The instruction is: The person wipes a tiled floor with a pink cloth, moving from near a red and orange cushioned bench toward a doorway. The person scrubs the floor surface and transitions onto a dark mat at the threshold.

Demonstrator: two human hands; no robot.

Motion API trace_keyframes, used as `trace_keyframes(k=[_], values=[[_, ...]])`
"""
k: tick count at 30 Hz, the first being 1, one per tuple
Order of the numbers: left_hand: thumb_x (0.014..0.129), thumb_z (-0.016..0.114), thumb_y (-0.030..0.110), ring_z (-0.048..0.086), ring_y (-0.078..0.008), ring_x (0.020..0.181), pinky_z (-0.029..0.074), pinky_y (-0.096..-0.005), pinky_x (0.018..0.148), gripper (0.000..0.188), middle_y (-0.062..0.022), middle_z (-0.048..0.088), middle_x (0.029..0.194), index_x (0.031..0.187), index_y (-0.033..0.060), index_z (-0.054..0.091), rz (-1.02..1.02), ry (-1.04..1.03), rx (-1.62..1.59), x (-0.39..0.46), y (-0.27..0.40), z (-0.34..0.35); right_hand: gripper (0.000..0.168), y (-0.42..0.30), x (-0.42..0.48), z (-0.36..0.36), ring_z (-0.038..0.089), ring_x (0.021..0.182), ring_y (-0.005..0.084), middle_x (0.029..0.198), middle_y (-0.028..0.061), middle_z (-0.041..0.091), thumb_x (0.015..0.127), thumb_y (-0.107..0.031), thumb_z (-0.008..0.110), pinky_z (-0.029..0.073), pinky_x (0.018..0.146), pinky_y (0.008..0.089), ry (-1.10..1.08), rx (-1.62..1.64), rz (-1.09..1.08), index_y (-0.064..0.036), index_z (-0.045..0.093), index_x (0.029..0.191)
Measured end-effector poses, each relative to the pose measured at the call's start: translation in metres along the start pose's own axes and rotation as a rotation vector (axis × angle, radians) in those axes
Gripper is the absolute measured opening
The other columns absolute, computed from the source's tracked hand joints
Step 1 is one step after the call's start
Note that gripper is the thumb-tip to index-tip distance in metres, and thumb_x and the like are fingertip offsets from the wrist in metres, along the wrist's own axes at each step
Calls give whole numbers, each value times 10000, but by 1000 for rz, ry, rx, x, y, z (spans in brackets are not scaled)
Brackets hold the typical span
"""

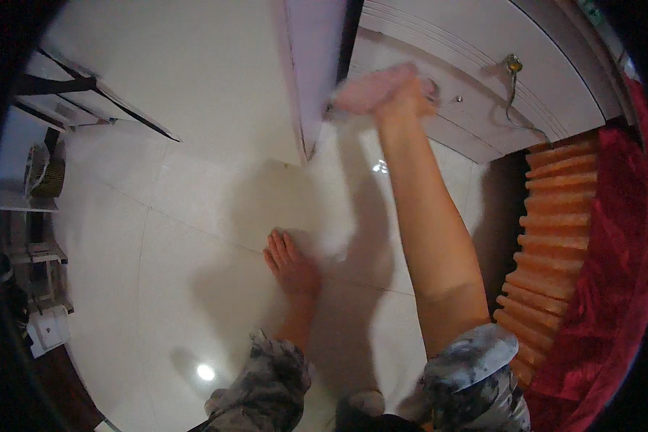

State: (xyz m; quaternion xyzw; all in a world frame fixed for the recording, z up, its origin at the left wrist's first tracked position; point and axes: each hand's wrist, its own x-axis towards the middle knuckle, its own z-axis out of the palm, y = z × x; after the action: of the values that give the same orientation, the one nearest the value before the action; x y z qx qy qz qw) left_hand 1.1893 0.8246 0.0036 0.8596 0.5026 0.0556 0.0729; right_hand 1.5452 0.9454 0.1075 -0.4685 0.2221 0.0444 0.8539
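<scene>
My right arm reaches up the view along the drawer front, its sleeve pushed up. A pink cloth, blurred, is in my right hand (413, 100), pressed near the edge of an open door panel (316, 70) and the pale drawer front (464, 116). My left hand (294, 267) hangs over the tiled floor (194, 259) with its fingers somewhat spread and nothing in it. Part of the pink cloth (372, 89) hides the panel behind it.
A metal knob (513, 63) with a cord hangs on the drawer front. Orange pleated fabric (553, 254) and a red cloth (610, 259) line the right side. Shelving (43, 237) with a basket (48, 173) stands at far left, near a dark-edged panel (124, 105).
</scene>
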Motion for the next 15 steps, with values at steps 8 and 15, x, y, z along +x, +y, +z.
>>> trace_keyframes(k=[8,15], values=[[789,527,111,229,-355,1408,125,-513,1160,631,-225,285,1488,1367,-58,338,-24,0,-73,6,-3,-9,484,22,-51,-46,600,1006,265,1121,138,594,875,-203,640,535,793,421,-483,-465,255,-40,427,1278],[797,526,129,207,-338,1419,103,-503,1165,636,-212,271,1501,1377,-50,335,-71,-73,-77,6,3,-13,548,-78,84,-243,627,973,340,1086,223,621,833,-308,660,502,841,429,252,-1249,-715,-14,497,1266]])
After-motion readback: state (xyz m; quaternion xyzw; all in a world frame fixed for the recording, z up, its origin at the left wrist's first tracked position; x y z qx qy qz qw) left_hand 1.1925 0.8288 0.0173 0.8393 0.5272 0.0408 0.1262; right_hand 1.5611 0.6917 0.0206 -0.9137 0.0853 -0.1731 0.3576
